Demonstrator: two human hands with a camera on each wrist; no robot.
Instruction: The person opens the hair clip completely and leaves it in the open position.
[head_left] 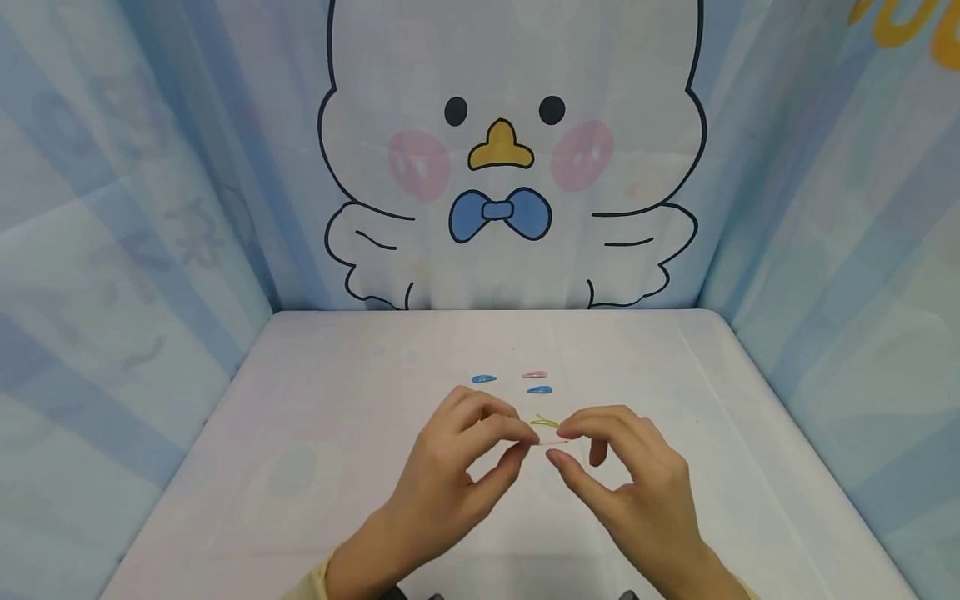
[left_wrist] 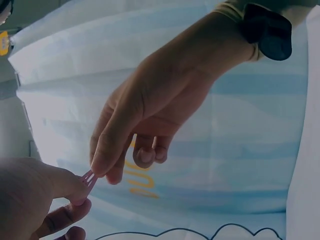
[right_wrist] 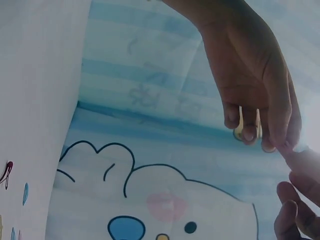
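Note:
My left hand pinches one end of a small pink snap hair clip between thumb and forefinger, above the table. The same clip shows its slotted side in the left wrist view, between the two hands. My right hand is at its other end, with thumb and forefinger spread apart around it, fingertips close to the clip. Just beyond the fingers lies a yellow hair clip, its prongs apart.
Farther back on the white table lie a blue clip, another blue clip and a pink clip. A dark red clip shows in the right wrist view. Printed curtains enclose the table's sides and back.

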